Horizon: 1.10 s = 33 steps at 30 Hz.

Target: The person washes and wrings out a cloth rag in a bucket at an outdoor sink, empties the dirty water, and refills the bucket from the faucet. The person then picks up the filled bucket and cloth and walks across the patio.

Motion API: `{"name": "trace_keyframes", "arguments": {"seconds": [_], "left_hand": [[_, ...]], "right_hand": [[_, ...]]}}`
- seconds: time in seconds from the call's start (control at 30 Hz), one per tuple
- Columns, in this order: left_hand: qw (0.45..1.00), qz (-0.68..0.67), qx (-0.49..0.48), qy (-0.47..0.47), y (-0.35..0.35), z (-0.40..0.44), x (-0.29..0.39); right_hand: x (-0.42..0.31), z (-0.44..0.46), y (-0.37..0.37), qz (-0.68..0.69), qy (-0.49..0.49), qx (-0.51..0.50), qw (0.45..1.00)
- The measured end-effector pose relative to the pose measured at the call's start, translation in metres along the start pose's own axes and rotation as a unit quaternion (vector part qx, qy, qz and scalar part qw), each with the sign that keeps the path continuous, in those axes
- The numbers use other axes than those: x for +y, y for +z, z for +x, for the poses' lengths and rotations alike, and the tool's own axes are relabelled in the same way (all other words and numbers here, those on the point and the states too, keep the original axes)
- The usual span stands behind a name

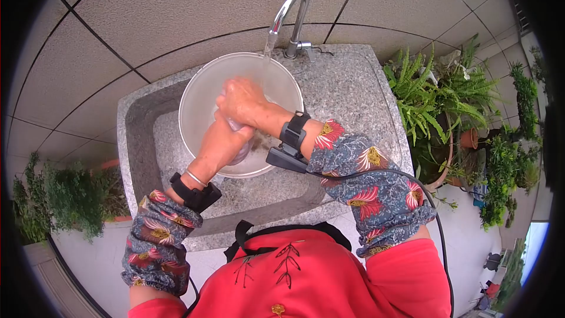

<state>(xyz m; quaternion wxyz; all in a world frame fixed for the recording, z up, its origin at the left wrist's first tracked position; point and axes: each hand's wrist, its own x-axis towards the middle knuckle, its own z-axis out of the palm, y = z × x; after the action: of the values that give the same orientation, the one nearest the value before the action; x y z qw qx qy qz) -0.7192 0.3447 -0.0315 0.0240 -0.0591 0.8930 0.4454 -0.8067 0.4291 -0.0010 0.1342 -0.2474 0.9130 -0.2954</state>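
Inside a white round bucket [194, 76], my hands are together, one above the other. My left hand [220, 144] is closed around a pale purplish wet thing [241, 152], whose kind I cannot make out. Just above it, my right hand [244, 101] is closed with its fingers curled over the far end, and what lies under that palm is hidden. Water runs from the chrome tap [303, 9] into the far side of the bucket, close to my right hand.
The bucket stands in a grey stone sink [138, 159], whose flat ledge [347, 82] lies to the right. Behind it rises a tiled wall [194, 12]. Potted ferns [435, 94] are at the right, green shrubs [73, 194] at the left. A black cable [406, 174] runs along my right sleeve.
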Motion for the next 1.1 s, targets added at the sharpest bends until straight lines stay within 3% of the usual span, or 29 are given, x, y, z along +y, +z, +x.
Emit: {"name": "trace_keyframes", "arguments": {"seconds": [0.07, 0.1, 0.2, 0.23, 0.27, 0.3, 0.33, 0.4, 0.53, 0.6, 0.7, 0.9, 1.0, 1.1], "left_hand": [[0.974, -0.207, -0.059, -0.069, -0.007, -0.004, 0.012], [0.941, -0.309, -0.089, -0.106, -0.011, -0.01, 0.017], [0.805, -0.558, -0.051, -0.195, -0.028, -0.028, 0.013], [0.776, -0.604, -0.025, -0.18, -0.038, -0.033, 0.011], [0.744, -0.647, 0.002, -0.164, -0.05, -0.038, 0.008], [0.71, -0.688, 0.03, -0.146, -0.061, -0.042, 0.004], [0.7, -0.703, 0.03, -0.118, -0.074, -0.046, -0.006], [0.689, -0.715, 0.091, -0.075, -0.09, -0.053, -0.025], [0.668, -0.715, 0.207, -0.012, -0.098, -0.06, -0.052], [0.665, -0.711, 0.228, -0.025, -0.099, -0.071, -0.066], [0.672, -0.695, 0.251, -0.045, -0.095, -0.088, -0.08], [0.636, -0.715, 0.289, -0.042, -0.085, -0.1, -0.091], [0.626, -0.72, 0.294, -0.047, -0.086, -0.108, -0.1], [0.617, -0.734, 0.281, -0.031, -0.091, -0.115, -0.102]], "right_hand": [[0.008, 0.0, 0.0, 0.014, -0.013, -0.004, 1.0], [0.014, -0.003, -0.002, 0.045, -0.057, 0.024, 0.997], [0.055, -0.013, -0.016, 0.126, -0.184, 0.114, 0.968], [0.067, -0.019, -0.034, 0.266, -0.042, 0.053, 0.962], [0.08, -0.025, -0.054, 0.392, 0.103, -0.012, 0.914], [0.106, -0.02, -0.06, 0.455, 0.185, 0.041, 0.87], [0.127, -0.017, -0.066, 0.453, 0.215, 0.127, 0.856], [0.183, 0.01, -0.063, 0.264, 0.186, 0.209, 0.923], [0.209, 0.045, -0.064, 0.475, 0.28, 0.151, 0.82], [0.212, 0.058, -0.067, 0.549, 0.299, 0.142, 0.767], [0.209, 0.068, -0.081, 0.473, 0.176, 0.204, 0.839], [0.217, 0.098, -0.093, 0.453, 0.136, 0.196, 0.859], [0.211, 0.074, -0.086, 0.522, 0.077, 0.173, 0.831], [0.171, 0.013, -0.067, 0.463, 0.163, 0.082, 0.867]]}}
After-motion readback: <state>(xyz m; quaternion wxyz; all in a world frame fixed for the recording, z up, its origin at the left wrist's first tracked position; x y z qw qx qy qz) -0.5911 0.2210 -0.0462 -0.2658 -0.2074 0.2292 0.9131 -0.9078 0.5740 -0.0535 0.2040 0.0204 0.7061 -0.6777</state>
